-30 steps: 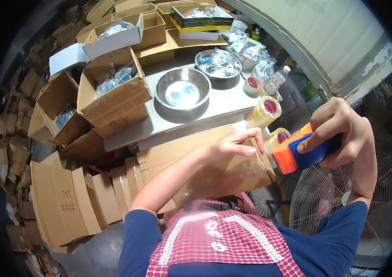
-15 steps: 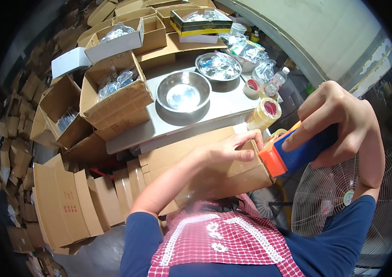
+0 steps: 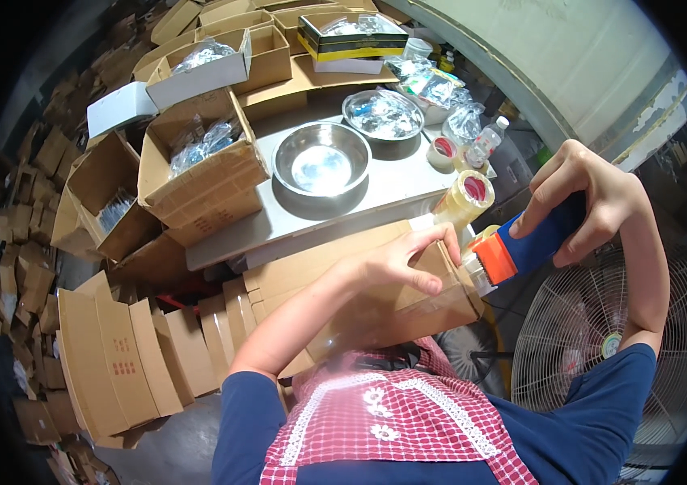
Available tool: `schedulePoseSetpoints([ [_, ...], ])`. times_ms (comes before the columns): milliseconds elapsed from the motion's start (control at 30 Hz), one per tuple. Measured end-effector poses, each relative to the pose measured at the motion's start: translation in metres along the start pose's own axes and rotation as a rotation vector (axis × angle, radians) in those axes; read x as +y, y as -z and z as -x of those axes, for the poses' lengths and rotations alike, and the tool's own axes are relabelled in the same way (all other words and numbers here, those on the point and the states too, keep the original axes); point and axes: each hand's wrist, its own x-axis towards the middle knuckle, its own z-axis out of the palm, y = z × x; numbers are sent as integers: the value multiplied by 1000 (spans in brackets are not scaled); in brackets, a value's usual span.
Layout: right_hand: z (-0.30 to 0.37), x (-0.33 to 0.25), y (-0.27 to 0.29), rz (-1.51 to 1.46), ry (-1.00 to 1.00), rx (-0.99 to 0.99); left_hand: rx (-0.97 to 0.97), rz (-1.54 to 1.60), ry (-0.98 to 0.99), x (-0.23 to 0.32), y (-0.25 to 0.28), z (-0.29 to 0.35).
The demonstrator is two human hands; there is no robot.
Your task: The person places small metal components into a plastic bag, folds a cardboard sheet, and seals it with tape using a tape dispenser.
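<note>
A closed cardboard box [image 3: 335, 295] lies in front of me, crosswise before my apron. My left hand [image 3: 408, 263] rests on its right end, thumb spread and fingers bent over the far edge. Just off that end, my right hand [image 3: 590, 198] grips a blue and orange tape dispenser [image 3: 533, 242] from above. The dispenser tilts, its orange toothed end toward the box. Something clear, which looks like packing tape, shows between the orange end and the box. Part of the dispenser's blue body is hidden by my fingers.
A steel bowl [image 3: 321, 159] and a steel dish of bagged parts [image 3: 382, 115] stand on the white table. Tape rolls [image 3: 470, 194] and a plastic bottle [image 3: 487, 141] are at the right. Open cartons [image 3: 198, 166] crowd the left. A large fan [image 3: 610, 343] stands at lower right.
My right hand has moved the tape dispenser slightly right, away from the box end, and clear tape now shows in between. My left hand stays on the box.
</note>
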Motion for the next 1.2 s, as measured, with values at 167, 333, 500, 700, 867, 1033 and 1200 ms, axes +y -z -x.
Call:
schedulePoseSetpoints([
  [167,7,14,-2,-48,-46,16,-20,-95,66,14,1,-2],
  [333,8,3,1,11,96,-9,-43,21,95,8,4,-4],
  [500,-7,-2,-2,123,314,15,6,91,160,8,2,-1],
  [700,2,-5,-1,141,269,3,22,97,109,9,-3,-7],
  [867,2,4,5,103,129,-48,40,128,120,2,5,-1],
  [1033,8,23,1,45,10,0,42,-94,97,7,3,-3],
  [1200,17,49,-8,-68,-30,42,79,-75,159,7,-5,-4],
])
